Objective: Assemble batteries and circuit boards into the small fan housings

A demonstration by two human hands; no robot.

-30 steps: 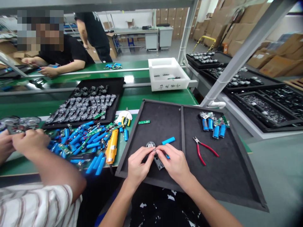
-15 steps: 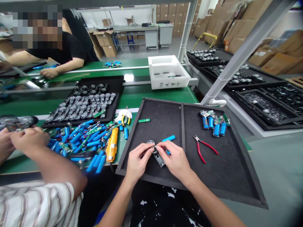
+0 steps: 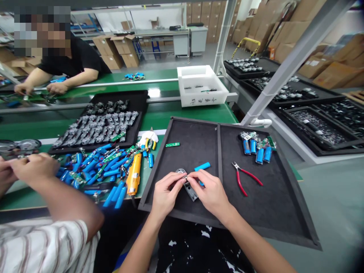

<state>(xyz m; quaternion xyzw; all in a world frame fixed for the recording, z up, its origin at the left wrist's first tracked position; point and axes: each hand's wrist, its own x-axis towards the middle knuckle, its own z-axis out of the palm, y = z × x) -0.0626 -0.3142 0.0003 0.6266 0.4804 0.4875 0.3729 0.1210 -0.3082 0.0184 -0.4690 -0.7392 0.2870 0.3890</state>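
Green-topped counter [image 3: 162, 115] space filled a workshop lined with stacked cartons [image 3: 129, 45], where a black tray [image 3: 264, 216] sat in front of a seated person. Toward the near edge of its left compartment was a slim housing [image 3: 191, 192], dark grey and elongated, with a squared lower end, a dark recess around its middle and a pale, ring-like round head at the far end, partly covered by fingers. The left hand [image 3: 165, 191] and right hand [image 3: 209, 190] met over it, each grip pinched thumb to finger on a small piece [image 3: 185, 177], too hidden to name. Just beyond the right hand lay a bright blue cylinder [image 3: 202, 167]; a narrow green circuit board [image 3: 172, 145] rested farther up the same compartment. Across the divider, red-handled pliers [image 3: 251, 177] lay with their handles spread, near a cluster of blue cells [image 3: 259, 155]. To the left, a yellow tool [image 3: 134, 174] stood out beside a heap of blue cylinders and boards [image 3: 96, 167], as a co-worker in a striped sleeve [image 3: 54, 239] worked alongside.
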